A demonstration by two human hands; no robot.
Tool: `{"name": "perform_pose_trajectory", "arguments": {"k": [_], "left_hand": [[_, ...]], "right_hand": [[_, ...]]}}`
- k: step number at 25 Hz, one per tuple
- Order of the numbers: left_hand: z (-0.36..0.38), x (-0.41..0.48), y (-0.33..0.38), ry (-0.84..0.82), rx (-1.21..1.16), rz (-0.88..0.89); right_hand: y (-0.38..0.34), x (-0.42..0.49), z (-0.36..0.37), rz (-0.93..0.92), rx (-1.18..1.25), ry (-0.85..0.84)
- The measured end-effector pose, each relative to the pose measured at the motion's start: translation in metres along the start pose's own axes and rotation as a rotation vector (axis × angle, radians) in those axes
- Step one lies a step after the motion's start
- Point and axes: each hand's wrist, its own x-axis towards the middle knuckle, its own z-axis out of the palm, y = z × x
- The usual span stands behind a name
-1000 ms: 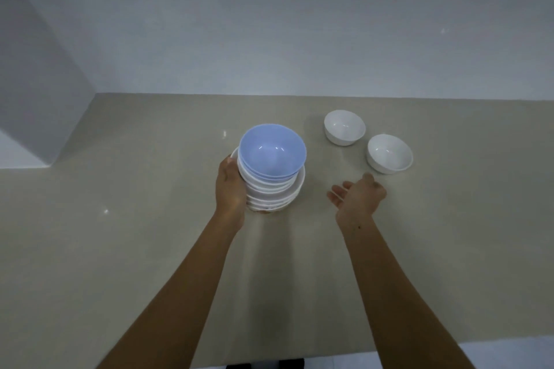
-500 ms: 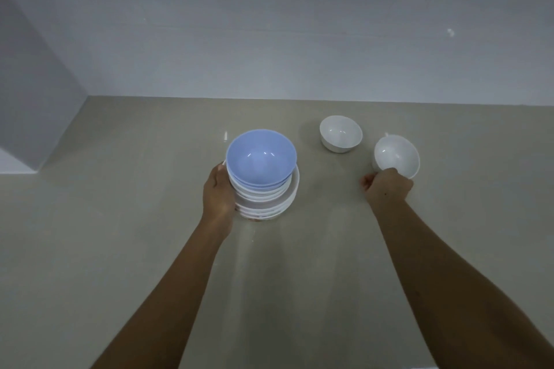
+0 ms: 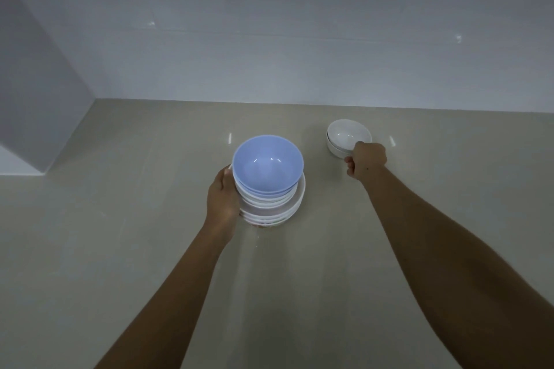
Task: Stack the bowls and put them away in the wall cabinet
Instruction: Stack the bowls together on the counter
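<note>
A stack of bowls (image 3: 271, 204) stands on the beige counter (image 3: 120, 234), white ones below and a blue bowl (image 3: 267, 163) on top. My left hand (image 3: 222, 196) grips the stack's left side. To the right, a small white bowl (image 3: 347, 135) sits nested inside a second small white bowl (image 3: 335, 151) near the back wall. My right hand (image 3: 366, 160) pinches the near rim of the upper small bowl. The wall cabinet is not in view.
A pale wall (image 3: 299, 39) runs along the back of the counter. A grey block or cabinet side (image 3: 36, 99) juts out at the left and overhangs the counter's left end.
My right hand took hold of the nearer small white bowl, lifted it left and back, and set it into the other small white bowl. My left hand kept hold of the stack.
</note>
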Motion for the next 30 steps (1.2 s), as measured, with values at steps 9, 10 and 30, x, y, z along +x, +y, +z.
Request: {"name": "perform_pose_trajectory", "arguments": {"k": [9, 10, 30], "left_hand": [[0.001, 0.0, 0.0, 0.017, 0.015, -0.014], [0.0, -0.001, 0.0, 0.014, 0.013, -0.011], [-0.003, -0.004, 0.0, -0.009, 0.082, 0.046]], "right_hand": [[-0.004, -0.035, 0.001, -0.101, 0.153, -0.085], [-0.011, -0.049, 0.001, -0.161, 0.163, -0.117], [0.018, -0.173, -0.001, -0.742, -0.602, -0.14]]}}
